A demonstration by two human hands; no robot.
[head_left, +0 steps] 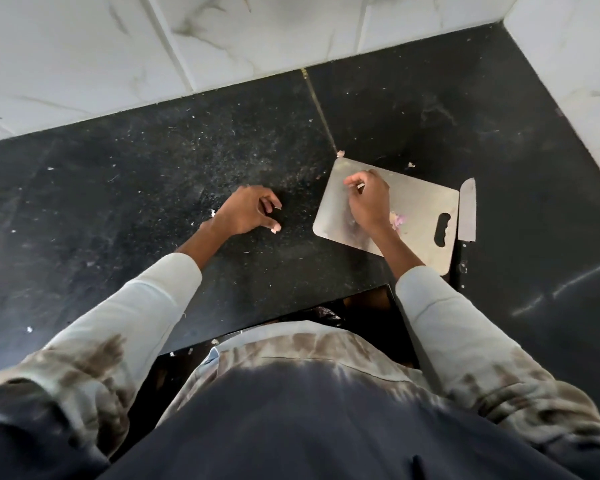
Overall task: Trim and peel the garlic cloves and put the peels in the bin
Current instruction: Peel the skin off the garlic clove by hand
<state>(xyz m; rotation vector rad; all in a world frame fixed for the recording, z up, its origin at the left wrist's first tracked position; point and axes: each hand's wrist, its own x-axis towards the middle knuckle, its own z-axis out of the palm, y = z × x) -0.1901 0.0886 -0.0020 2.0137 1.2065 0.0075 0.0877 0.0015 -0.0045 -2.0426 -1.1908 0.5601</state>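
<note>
Two bare hands are out over the black stone counter point(194, 161), and it's speckled with pale scraps everywhere you look. Left hand point(246, 211) sits just off the counter surface, fingers curled into a loose claw, thumb and fingertips apart, nothing clearly gripped in it; a small pale bit lies right by the thumb tip, too small to name. Over to the right hand point(367, 200), which is above the steel cutting board point(419, 202), fingers drawn together in a narrow pinch at the far end of the board, and whether there's a clove or a peel in that pinch I cannot tell. Just beside that wrist, on the board, a little heap of pinkish garlic peels point(397, 219). More peel scraps off the board's far corner, one point(341, 153) touching the edge, another point(411, 164) just beyond. A knife point(467, 211) lies flat on the counter along the board's right side, blade pointing away, close against the edge by the handle slot. White marble-look tiles point(118, 46) back the counter.
</note>
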